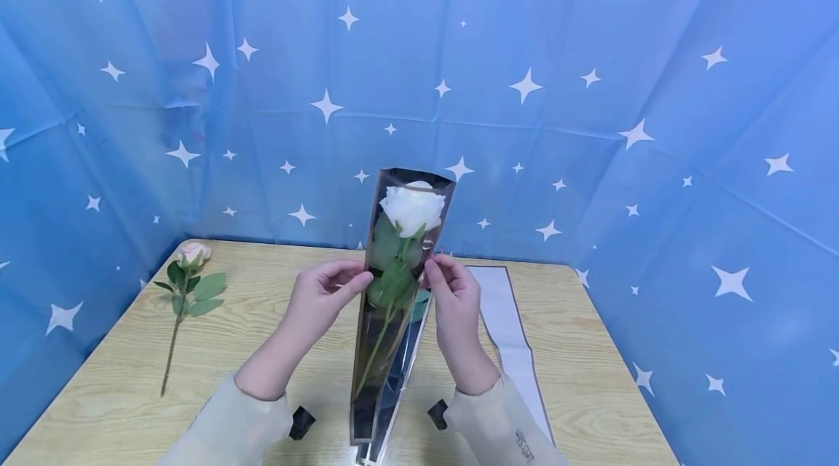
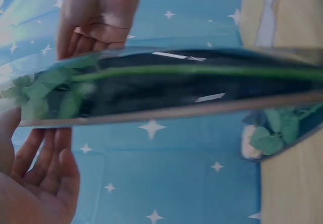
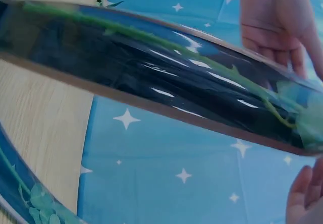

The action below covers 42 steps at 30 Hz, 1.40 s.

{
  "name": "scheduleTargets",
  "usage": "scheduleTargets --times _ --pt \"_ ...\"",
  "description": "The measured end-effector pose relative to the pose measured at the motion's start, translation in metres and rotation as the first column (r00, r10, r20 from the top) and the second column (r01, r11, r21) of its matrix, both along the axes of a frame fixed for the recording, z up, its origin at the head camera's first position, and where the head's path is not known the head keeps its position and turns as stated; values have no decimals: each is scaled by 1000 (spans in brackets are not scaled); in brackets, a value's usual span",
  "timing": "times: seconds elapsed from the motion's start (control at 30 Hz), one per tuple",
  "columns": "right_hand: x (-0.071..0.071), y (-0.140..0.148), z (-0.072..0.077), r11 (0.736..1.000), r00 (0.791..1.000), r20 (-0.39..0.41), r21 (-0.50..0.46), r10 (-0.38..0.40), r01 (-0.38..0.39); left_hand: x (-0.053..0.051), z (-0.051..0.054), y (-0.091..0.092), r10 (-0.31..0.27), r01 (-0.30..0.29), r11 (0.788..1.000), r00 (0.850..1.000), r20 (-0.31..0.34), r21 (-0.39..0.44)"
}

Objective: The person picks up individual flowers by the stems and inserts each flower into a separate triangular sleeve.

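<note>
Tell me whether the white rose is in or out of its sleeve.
In: the white rose lies within the dark-backed sleeve, its stem and leaves showing through the clear front.

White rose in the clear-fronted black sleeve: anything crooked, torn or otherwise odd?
Nothing stands out. The white, green-leaved rose lies lengthwise inside the clear-fronted black plastic sleeve, bloom at the wider end, with no visible tear. The sleeve leans slightly, but the left hand and right hand hold its edges.
</note>
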State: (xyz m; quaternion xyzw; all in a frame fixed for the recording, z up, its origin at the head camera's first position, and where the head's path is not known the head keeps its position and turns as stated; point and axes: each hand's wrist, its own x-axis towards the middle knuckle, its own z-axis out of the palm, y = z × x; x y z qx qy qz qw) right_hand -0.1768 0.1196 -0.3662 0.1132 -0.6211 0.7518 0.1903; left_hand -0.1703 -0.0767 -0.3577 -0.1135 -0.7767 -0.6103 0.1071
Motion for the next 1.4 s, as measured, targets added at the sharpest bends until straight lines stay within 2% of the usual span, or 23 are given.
scheduleTargets --times 0.13,0.27,0.37,0.5,0.6,0.73,0.83,0.9,1.0,1.07,1.1,1.23,1.4 --pt "-7 1 3 997 999 22 -77 -29 30 -1 -17 1 -81 93 989 990 114 -112" --pt "-16 3 5 990 998 53 -134 -40 47 0 -39 3 -149 179 967 974 169 -179" --pt "-22 4 6 987 996 83 -158 -27 40 4 -56 5 -187 227 956 960 208 -185" --pt "-33 2 6 983 991 135 -180 -8 33 10 -76 8 -219 259 956 944 245 -142" --pt "-42 -2 2 982 982 190 -186 9 27 14 -88 9 -215 248 963 943 254 -105" --pt "-52 -5 -10 988 965 257 -156 44 -3 17 -98 11 -178 200 977 956 235 -76" --pt "-55 -5 -21 992 951 299 -115 76 -43 19 -104 12 -159 171 984 968 194 -48" --pt "-55 -4 -28 994 940 329 -80 90 -68 19 -110 12 -155 161 986 978 141 -36" --pt "-54 -3 -38 996 925 368 -23 94 -91 19 -118 12 -133 138 990 983 128 -29" --pt "-53 -1 -45 996 913 399 12 81 -94 18 -122 13 -124 130 991 980 154 -27" --pt "-52 0 -48 995 909 409 27 75 -94 17 -124 13 -116 122 992 974 197 -21" --pt "-48 8 -61 992 883 468 87 41 -92 15 -134 15 -103 108 994 954 281 -3" --pt "-44 22 -78 979 855 519 162 21 -122 13 -144 18 -18 32 999 935 353 -34"
